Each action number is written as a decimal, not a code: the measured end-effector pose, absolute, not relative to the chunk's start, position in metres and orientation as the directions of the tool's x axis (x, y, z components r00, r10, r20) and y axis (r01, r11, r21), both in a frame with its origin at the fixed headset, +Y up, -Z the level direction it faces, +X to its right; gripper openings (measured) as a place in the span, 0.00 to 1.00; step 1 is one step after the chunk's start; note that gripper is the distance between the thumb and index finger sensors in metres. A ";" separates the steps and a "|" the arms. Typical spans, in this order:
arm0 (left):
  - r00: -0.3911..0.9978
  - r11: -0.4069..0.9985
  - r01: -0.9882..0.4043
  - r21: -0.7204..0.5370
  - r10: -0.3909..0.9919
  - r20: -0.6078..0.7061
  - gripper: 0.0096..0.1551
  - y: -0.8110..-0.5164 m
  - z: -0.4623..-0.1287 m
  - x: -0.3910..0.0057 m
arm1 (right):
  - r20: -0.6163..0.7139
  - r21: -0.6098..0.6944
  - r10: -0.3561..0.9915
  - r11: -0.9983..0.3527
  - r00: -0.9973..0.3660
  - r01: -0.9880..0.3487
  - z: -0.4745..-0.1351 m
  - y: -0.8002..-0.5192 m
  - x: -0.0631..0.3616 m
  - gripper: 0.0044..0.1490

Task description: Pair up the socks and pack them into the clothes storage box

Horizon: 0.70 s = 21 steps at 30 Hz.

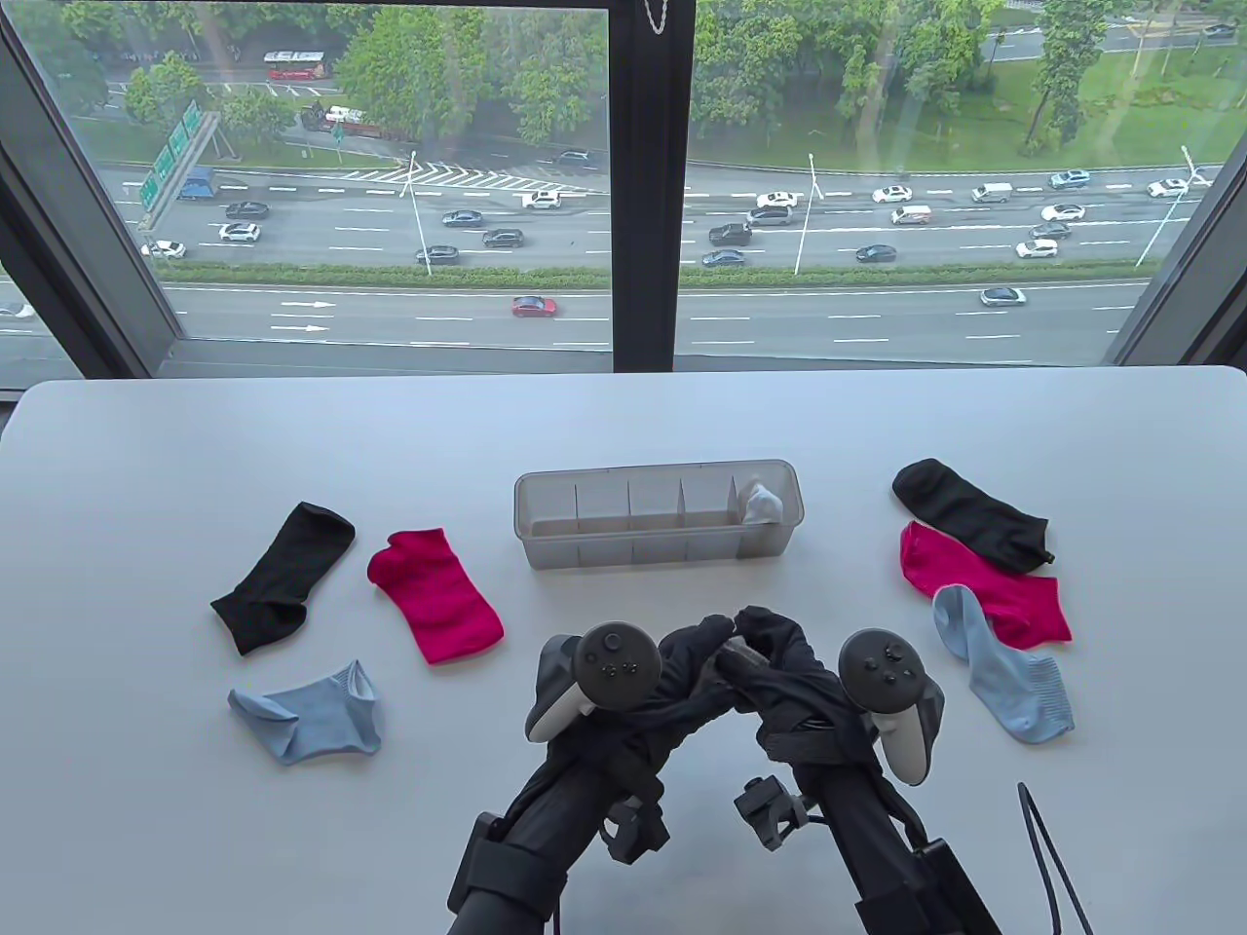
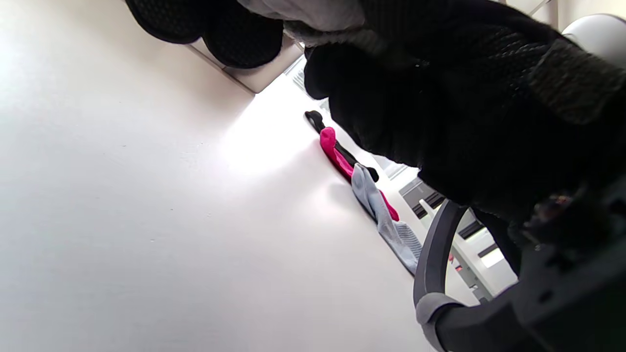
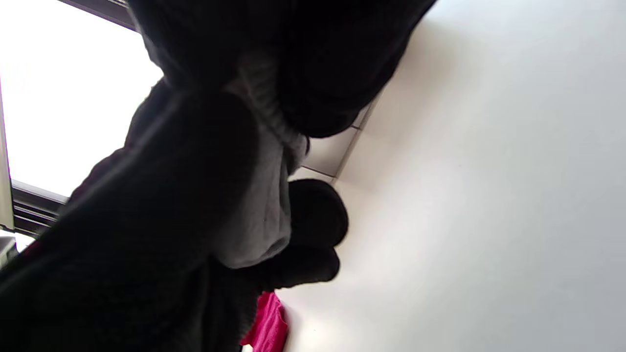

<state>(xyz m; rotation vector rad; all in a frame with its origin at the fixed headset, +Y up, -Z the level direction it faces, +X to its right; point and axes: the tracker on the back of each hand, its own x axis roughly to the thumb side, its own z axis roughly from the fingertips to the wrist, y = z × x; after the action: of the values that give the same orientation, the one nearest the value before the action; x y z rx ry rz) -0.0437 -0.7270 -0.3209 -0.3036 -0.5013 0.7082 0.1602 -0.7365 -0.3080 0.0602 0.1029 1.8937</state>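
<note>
hands: we see the left hand (image 1: 682,672) and the right hand (image 1: 779,653) meeting fingertip to fingertip above the table (image 1: 195,828), near its front edge, in front of the storage box (image 1: 546,541).
grey sock: both wrist views show a pale grey sock (image 3: 264,205) bunched between the two gloves; from above the fingers hide it.
left hand state: fingers curled in round the grey sock; we take this as a grip, though the fabric is only partly visible.
right hand state: fingers curled onto the same sock from the other side, pinching its ribbed cuff.
storage box: clear, divided into compartments, at table centre; a light sock bundle (image 1: 763,502) sits in its rightmost compartment.
left group: we note a black sock (image 1: 283,579), a pink sock (image 1: 438,594) just beside it, and a light blue sock (image 1: 312,726) nearer the front edge; all three lie apart.
right group: a second black sock (image 1: 969,511), a second pink sock (image 1: 974,579) and a second light blue sock (image 1: 1003,677) lie overlapping, black farthest back, blue on top at the front.
trackers: a tracker (image 1: 609,672) rides on the back of each hand.
</note>
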 end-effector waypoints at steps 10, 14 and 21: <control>0.317 0.336 -0.841 -0.424 0.941 0.117 0.39 -0.738 -0.326 -0.063 | 0.192 0.071 0.737 -0.669 -0.648 -0.740 -0.299 -0.732 0.138 0.45; 0.333 0.355 -0.805 -0.476 0.934 0.131 0.52 -0.741 -0.326 -0.060 | 0.211 -0.015 0.686 -0.710 -0.696 -0.704 -0.297 -0.730 0.140 0.33; 0.424 0.457 -0.648 -0.609 0.881 0.210 0.40 -0.733 -0.321 -0.041 | 0.043 0.113 0.922 -0.386 -0.384 -0.915 -0.307 -0.739 0.160 0.25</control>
<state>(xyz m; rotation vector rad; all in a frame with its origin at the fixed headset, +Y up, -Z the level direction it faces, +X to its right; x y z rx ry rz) -0.0406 -0.7332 -0.3207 -0.4792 -0.5528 1.0031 0.1601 -0.7386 -0.3068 0.1161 0.0836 1.9651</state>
